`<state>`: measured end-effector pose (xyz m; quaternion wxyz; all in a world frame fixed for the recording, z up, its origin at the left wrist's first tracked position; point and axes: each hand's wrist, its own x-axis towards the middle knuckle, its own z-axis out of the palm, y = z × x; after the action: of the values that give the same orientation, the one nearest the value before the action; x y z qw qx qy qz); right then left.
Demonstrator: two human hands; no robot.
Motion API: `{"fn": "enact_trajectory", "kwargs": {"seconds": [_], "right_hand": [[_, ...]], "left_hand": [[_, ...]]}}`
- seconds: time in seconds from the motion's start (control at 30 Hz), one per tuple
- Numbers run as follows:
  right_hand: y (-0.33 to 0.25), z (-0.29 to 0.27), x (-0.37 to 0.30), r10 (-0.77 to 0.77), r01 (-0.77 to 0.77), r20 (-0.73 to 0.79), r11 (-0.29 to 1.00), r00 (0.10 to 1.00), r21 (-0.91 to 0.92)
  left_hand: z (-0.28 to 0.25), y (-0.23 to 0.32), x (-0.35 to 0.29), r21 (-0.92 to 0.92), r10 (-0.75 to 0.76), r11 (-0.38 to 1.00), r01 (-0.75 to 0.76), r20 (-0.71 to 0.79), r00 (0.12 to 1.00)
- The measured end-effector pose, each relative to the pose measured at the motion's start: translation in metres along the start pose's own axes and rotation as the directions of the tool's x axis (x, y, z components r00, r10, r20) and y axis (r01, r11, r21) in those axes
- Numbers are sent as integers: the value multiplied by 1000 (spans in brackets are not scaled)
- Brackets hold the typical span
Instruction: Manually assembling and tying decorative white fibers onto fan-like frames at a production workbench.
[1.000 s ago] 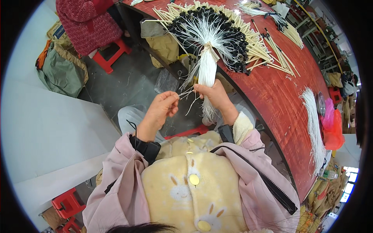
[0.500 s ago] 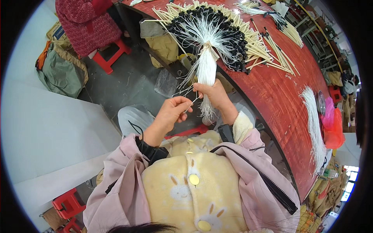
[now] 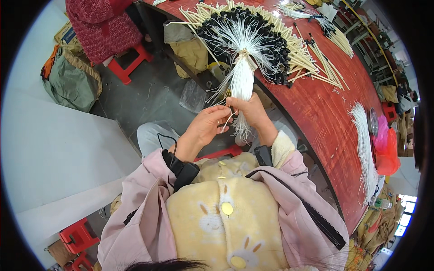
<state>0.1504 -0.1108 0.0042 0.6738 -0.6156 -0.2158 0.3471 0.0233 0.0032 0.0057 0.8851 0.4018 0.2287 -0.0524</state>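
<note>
A thick bundle of white strings hangs over the table's edge, tied near its top. Beyond the tie the strings fan out to many pale sticks with black ends, spread on the red table. My right hand is closed round the lower part of the bundle, its thumb on the near side. Just left of it, my left hand pinches a few loose white strings close to the right thumb. The bundle's loose ends dangle below my right hand.
More sticks with strings lie at the table's far right. A separate hank of white strings rests along the right edge, beside red and pink plastic bags. A red stool stands on the floor at left, near a green sack.
My left hand has moved slightly up and right, its fingertips now close to the right thumb. My right hand keeps its grip on the bundle.
</note>
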Motion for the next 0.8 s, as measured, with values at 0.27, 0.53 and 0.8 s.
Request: {"fn": "enact_trajectory", "kwargs": {"seconds": [0.27, 0.53, 0.8], "right_hand": [[0, -2, -1, -15, 14, -19, 999, 1000, -32], [-2, 1, -1, -16, 16, -27, 1000, 1000, -8], [1, 1, 0, -27, 26, -24, 999, 999, -46]], "left_hand": [[1, 3, -4, -120, -162, 978, 169, 64, 985], [3, 1, 0, -226, -138, 964, 141, 32, 990], [-7, -1, -5, -225, -118, 966, 125, 41, 992]]}}
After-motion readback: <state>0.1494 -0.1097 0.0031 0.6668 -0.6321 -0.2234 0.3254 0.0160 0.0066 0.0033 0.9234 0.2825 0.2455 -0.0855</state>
